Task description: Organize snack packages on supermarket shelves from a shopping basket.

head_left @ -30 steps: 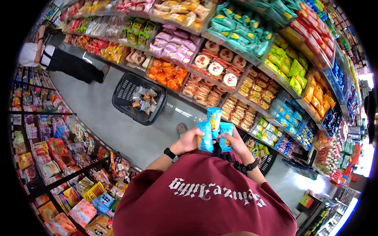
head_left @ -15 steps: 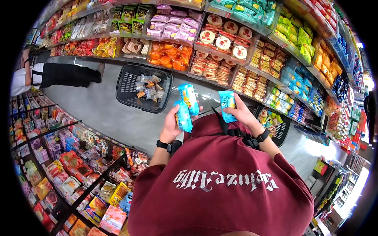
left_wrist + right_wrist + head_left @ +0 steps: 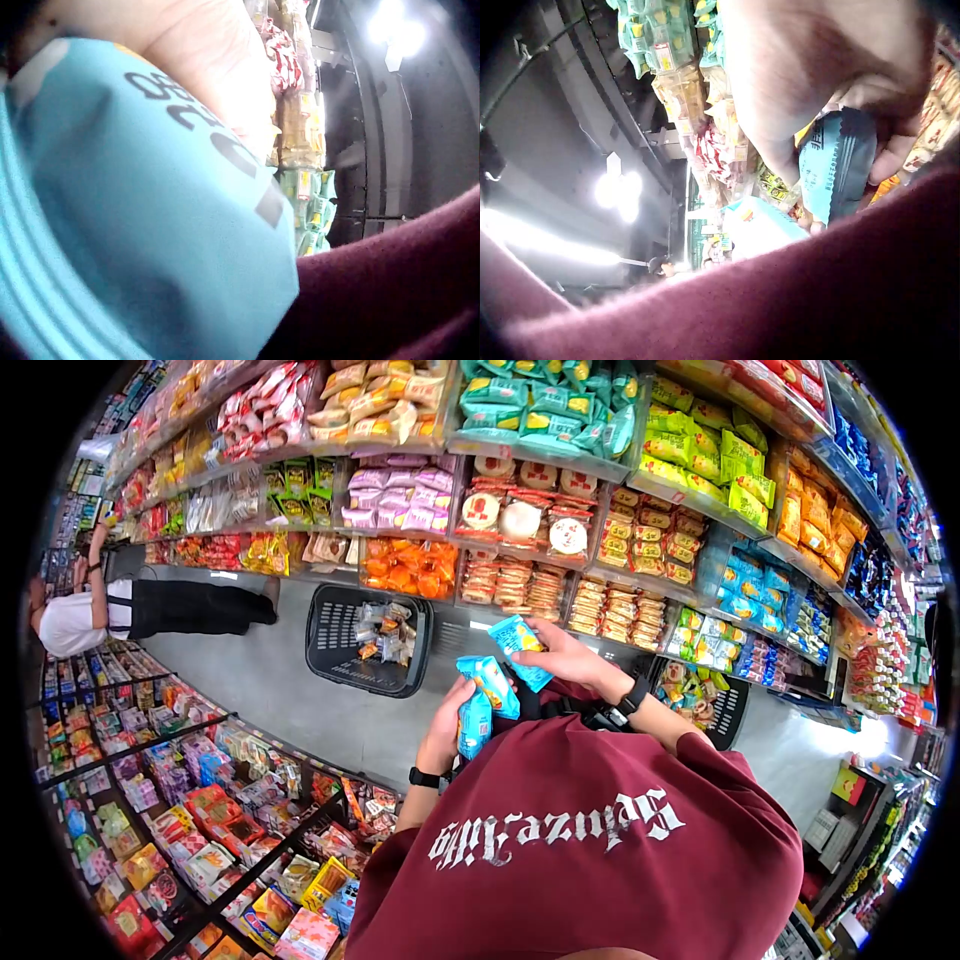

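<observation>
Blue packs, three, at the centre of the frame. Left hand (image 3: 445,718), just left of centre: grasping two, the lower pack (image 3: 474,728) nearly upright and the middle pack (image 3: 497,692) tilted across its top. Right hand (image 3: 572,660), right of centre: pinching the upper pack (image 3: 515,641), thumb flat on its face, the pack slanting just beside the middle one. Handling, in my judgement: a light squeeze, since firm pressure could crush the contents; the left pair wants thumb pressure across both wrappers, or the middle one may slip; wrists level, printed faces turned up. Edges: basket (image 3: 318,652), black, stiff-rimmed, on the floor left of and above the hands; second basket (image 3: 733,712), right, partly behind the right forearm; shelf (image 3: 640,592), its front running above the right hand, gap hard to judge; rack (image 3: 215,905), filling the lower left. Open room: grey floor (image 3: 290,710), left of the left hand, between basket and rack.
</observation>
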The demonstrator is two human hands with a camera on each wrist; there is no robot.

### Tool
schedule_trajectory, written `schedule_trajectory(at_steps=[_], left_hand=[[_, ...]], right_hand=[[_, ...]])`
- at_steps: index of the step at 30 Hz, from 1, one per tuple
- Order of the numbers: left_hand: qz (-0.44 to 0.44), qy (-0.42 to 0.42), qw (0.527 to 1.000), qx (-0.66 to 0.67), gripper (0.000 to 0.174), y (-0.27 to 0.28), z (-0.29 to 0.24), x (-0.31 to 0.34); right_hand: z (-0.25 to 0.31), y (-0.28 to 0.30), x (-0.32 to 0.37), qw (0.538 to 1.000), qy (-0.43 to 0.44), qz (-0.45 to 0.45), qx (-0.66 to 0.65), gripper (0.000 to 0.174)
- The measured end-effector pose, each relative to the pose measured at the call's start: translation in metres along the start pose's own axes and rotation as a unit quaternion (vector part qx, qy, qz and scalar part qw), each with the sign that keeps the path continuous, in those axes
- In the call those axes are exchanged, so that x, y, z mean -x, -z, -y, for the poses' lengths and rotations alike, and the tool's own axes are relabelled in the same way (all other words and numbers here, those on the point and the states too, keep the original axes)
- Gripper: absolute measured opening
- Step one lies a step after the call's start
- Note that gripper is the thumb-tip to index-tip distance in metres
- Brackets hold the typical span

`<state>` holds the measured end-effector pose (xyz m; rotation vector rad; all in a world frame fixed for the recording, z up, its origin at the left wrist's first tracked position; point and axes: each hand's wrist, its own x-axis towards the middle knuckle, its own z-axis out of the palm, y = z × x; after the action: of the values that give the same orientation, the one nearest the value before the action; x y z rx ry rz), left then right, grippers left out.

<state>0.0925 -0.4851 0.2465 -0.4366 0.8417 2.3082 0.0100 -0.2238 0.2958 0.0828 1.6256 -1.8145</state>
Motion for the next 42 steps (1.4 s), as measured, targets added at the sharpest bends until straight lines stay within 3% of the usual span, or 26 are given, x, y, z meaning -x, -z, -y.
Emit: schedule_trajectory(at_steps=[3, 8, 14, 17, 18, 21, 22, 28, 32, 34, 42], left_hand=[[-0.01, 0.01, 1.0, -0.003, 0.049, -0.021, 0.001, -0.022], [-0.041, 0.022, 0.999, 0.007, 0.05, -0.056, -0.005, -0.051], [-0.058, 0.048, 0.994, -0.082, 0.051, -0.075, -0.011, -0.089], [-0.037, 0.051, 0.991, -0.117, 0.052, -0.129, -0.022, -0.108], [-0.037, 0.047, 0.988, -0.145, 0.052, -0.138, -0.023, -0.113], [-0.016, 0.049, 0.984, -0.171, 0.052, -0.138, -0.027, -0.13], [-0.008, 0.051, 0.987, -0.155, 0.053, -0.137, -0.029, -0.135], [0.035, 0.065, 0.983, -0.169, 0.055, -0.122, -0.04, -0.159], [0.048, 0.08, 0.979, -0.179, 0.052, -0.103, -0.06, -0.159], [0.045, 0.116, 0.975, -0.186, 0.05, -0.09, -0.072, -0.158], [0.137, 0.165, 0.957, -0.198, 0.053, -0.043, -0.077, -0.151]], right_hand=[[0.002, 0.025, -0.014, 0.998, 0.065, -0.009, 0.022, 0.076], [0.04, 0.074, -0.006, 0.996, 0.078, -0.044, 0.029, 0.07], [0.027, 0.136, -0.011, 0.984, 0.127, -0.119, 0.048, 0.073], [0.035, 0.159, -0.001, 0.99, 0.084, -0.105, -0.053, 0.075], [0.036, 0.166, 0.0, 0.986, 0.101, -0.132, -0.019, 0.075], [0.041, 0.179, 0.012, 0.987, 0.039, -0.147, -0.053, 0.068], [0.039, 0.181, 0.012, 0.983, 0.057, -0.173, -0.031, 0.07], [0.041, 0.17, 0.027, 0.971, 0.04, -0.235, 0.004, 0.074], [0.047, 0.14, 0.028, 0.971, 0.008, -0.236, -0.045, 0.073], [0.026, 0.124, 0.015, 0.959, 0.104, -0.264, -0.016, 0.073], [0.012, 0.063, 0.031, 0.947, 0.103, -0.296, -0.067, 0.071]])
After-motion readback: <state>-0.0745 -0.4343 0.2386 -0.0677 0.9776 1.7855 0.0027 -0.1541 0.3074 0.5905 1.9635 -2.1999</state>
